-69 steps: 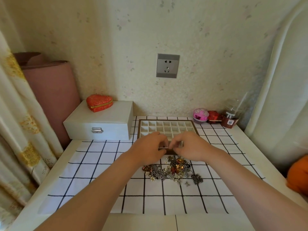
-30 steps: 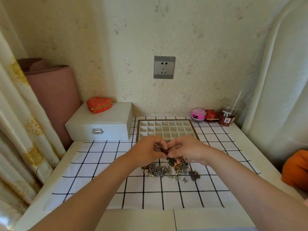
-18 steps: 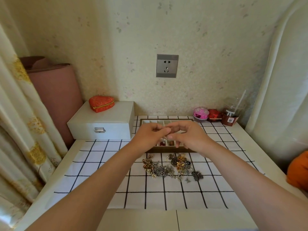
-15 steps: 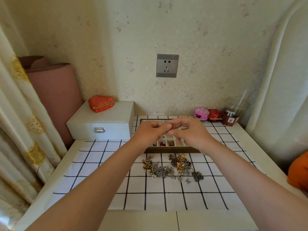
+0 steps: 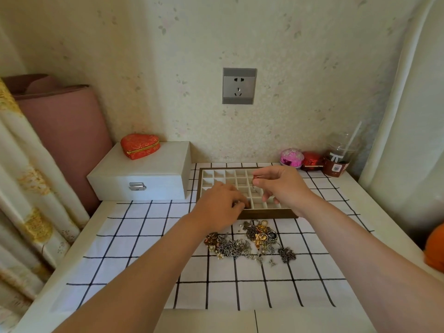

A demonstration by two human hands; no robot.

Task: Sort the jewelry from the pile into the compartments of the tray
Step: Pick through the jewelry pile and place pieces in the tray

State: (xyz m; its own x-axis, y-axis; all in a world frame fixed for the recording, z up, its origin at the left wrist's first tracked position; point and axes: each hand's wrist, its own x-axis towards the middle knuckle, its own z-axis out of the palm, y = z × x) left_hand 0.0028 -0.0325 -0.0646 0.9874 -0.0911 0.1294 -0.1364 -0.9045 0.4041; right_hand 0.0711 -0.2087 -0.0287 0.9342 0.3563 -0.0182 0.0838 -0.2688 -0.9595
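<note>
The right hand (image 5: pixel 282 188) is hovering over the middle of the tray (image 5: pixel 266 213), its thumb and forefinger pinching a small piece of jewelry (image 5: pixel 254 180) with a red end and a thin part dangling below; the remaining fingers are loosely curled. The left hand (image 5: pixel 219 210) is reaching, knuckles up, over the tray's near-left cells, its fingers bent downward; whether they are gripping anything cannot be told, as the fingertips are hidden against the front wall.

The tray, a wood-framed grid of pale compartments, is lying on a white cloth with a black grid (image 5: pixel 144 248). Most visible cells are appearing empty. The pile (image 5: pixel 252 241) of chains, gold-toned and dark pieces is sitting on the cloth just in front of the tray, touching nothing else.

Judged risks: the dangling part may be catching on a divider and landing across two cells; the pinch is slight, so the piece may be slipping and falling into the wrong cell; the chains in the pile are looking tangled, so lifting one may be dragging neighbours off the cloth.

Outward: a pale box (image 5: pixel 141 174) bearing a red heart-shaped pouch (image 5: pixel 140 145) on the left; a pink trinket (image 5: pixel 292 157), a red trinket (image 5: pixel 312 160) and a plastic cup (image 5: pixel 337 159) at the back right. The cup's sleeve is bearing a square code label, too small to read; no other writing is legible.
</note>
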